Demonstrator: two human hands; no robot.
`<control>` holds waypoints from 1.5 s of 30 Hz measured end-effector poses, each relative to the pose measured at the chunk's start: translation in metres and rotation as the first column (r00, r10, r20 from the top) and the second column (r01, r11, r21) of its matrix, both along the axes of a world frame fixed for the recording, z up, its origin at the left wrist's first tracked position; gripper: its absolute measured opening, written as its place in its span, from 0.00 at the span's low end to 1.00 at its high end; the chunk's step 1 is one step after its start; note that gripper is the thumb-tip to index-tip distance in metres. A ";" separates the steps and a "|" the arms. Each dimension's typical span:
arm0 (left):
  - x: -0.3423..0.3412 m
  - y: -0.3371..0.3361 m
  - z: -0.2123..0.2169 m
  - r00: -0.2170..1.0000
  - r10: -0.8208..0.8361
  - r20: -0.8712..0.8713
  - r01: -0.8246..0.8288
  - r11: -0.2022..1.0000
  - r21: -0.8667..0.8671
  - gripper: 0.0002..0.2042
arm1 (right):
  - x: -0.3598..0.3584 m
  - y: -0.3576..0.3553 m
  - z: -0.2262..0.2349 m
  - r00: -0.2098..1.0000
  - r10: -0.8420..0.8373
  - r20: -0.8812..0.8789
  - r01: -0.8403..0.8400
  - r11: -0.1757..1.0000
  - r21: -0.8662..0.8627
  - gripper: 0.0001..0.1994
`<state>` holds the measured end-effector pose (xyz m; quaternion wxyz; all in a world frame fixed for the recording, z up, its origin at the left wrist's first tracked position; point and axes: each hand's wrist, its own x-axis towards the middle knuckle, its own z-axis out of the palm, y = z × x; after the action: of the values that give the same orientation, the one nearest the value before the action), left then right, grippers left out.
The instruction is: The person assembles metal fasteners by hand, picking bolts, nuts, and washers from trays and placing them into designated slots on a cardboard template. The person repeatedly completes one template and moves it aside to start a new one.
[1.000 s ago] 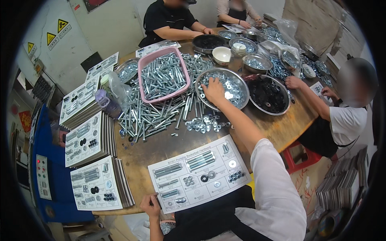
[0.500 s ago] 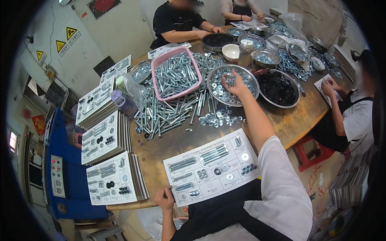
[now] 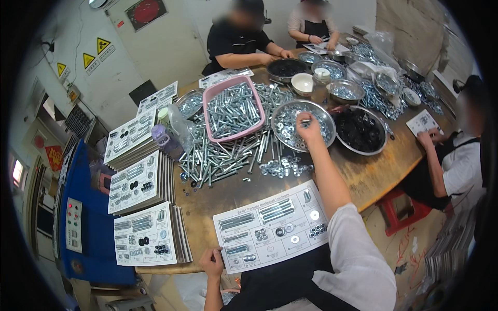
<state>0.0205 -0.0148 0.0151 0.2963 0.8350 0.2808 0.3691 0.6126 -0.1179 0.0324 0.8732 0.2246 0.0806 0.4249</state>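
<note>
Lying at lower centre is one white rectangular card of hardware (image 3: 280,241); right of centre, two adjoining round steel bowls (image 3: 273,124) hold silvery washers (image 3: 286,129) and black parts (image 3: 359,129). The right hand (image 3: 309,128), arm outstretched, curls over the washers; the left hand (image 3: 211,262) bends at the card's lower-left corner. Whether either grips anything, I cannot tell.
</note>
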 end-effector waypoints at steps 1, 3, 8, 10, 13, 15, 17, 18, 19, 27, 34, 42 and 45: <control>-0.004 0.000 0.001 1.000 0.028 0.002 -0.028 1.000 0.002 0.09 | -0.014 0.004 0.017 0.997 -0.071 0.024 0.071 0.997 -0.019 0.11; -0.004 -0.001 -0.003 1.000 0.020 -0.001 -0.020 1.000 -0.019 0.09 | -0.020 -0.004 0.019 0.997 -0.071 0.011 0.072 0.991 -0.113 0.11; -0.009 0.000 -0.006 0.999 0.035 0.009 -0.035 0.999 -0.017 0.09 | -0.057 -0.001 0.051 0.993 0.078 -0.089 -0.102 0.947 -0.305 0.13; 0.000 0.000 -0.006 1.000 0.011 0.013 -0.011 1.000 -0.025 0.09 | -0.024 -0.013 0.014 0.981 0.064 -0.181 -0.109 0.962 -0.250 0.10; -0.006 0.000 -0.005 0.999 0.036 -0.003 -0.036 0.999 -0.032 0.09 | -0.025 -0.031 0.006 0.983 -0.050 -0.177 0.049 0.999 -0.011 0.13; -0.004 0.001 -0.007 0.999 0.035 0.001 -0.035 0.998 -0.050 0.09 | -0.028 -0.042 -0.003 0.999 -0.016 0.043 0.011 0.993 0.117 0.13; -0.012 0.000 -0.005 0.998 0.055 0.019 -0.055 0.998 0.000 0.09 | -0.064 -0.029 0.040 0.990 -0.077 -0.116 0.024 0.915 -0.404 0.15; -0.012 0.000 -0.006 0.998 0.052 0.020 -0.052 0.999 0.002 0.09 | -0.071 -0.035 0.042 0.997 -0.063 -0.049 0.045 0.951 -0.305 0.15; -0.013 0.000 -0.007 0.999 0.052 0.016 -0.052 0.999 0.003 0.09 | -0.076 -0.038 0.047 0.999 -0.048 -0.025 0.037 0.943 -0.329 0.11; -0.006 0.002 -0.013 1.000 0.017 0.018 -0.017 1.000 -0.004 0.10 | -0.068 -0.078 0.034 1.000 -0.009 -0.017 0.010 0.999 0.036 0.07; -0.008 0.000 -0.007 0.999 0.032 -0.010 -0.032 0.999 -0.007 0.09 | -0.147 -0.083 0.068 0.999 -0.045 -0.010 0.044 0.991 -0.126 0.15; -0.008 0.008 -0.011 0.996 0.090 -0.008 -0.089 0.971 -0.221 0.09 | -0.217 -0.089 0.041 0.988 0.140 -0.069 -0.153 0.950 -0.273 0.14; 0.009 0.000 0.001 0.969 0.167 0.183 -0.082 0.912 -0.402 0.10 | -0.277 -0.084 0.030 0.969 0.243 0.037 -0.216 0.914 -0.345 0.16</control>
<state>0.0297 -0.0144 0.0160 0.4611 0.6947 0.3682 0.4114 0.3360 -0.2017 0.0626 0.8453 0.0435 0.1436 0.5128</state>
